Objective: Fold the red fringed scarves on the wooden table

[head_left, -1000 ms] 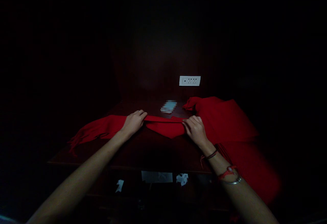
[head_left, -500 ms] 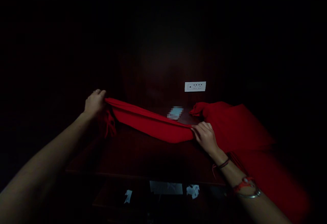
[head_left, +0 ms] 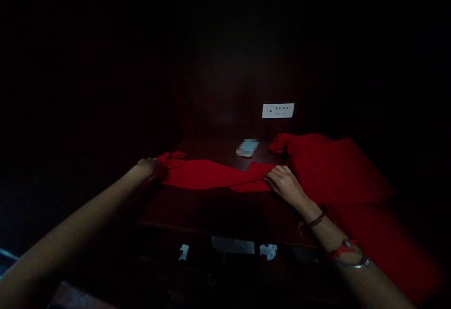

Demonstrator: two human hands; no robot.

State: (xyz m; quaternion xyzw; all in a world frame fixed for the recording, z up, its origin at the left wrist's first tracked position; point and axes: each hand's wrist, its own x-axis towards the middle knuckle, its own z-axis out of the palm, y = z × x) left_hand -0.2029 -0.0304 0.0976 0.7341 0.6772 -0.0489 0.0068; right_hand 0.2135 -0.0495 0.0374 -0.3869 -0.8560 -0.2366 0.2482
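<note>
A long strip of red cloth [head_left: 207,173] stretches between my two hands, low over the dark wooden tabletop [head_left: 218,210]. My left hand [head_left: 149,168] is closed on its left end, where loose, fringe-like bits show beyond the fingers. With fingers pinched, my right hand [head_left: 283,182] grips the cloth near its right end. Bracelets circle my right wrist and forearm. A larger spread of red fabric [head_left: 334,163] lies to the right of my right hand and runs down beside my forearm. Whether it joins the strip I cannot tell.
A pale, blurred-out flat object [head_left: 247,147] lies behind the strip. A white socket plate [head_left: 278,111] is on the back wall. Below the table's front edge, pale scraps of paper or tape [head_left: 232,245] show. Deep shadow hides both sides.
My left hand has moved down and a little right, lowering its end of the cloth to about the tabletop. The strip has turned flatter. My right hand keeps its grip, nearly in place.
</note>
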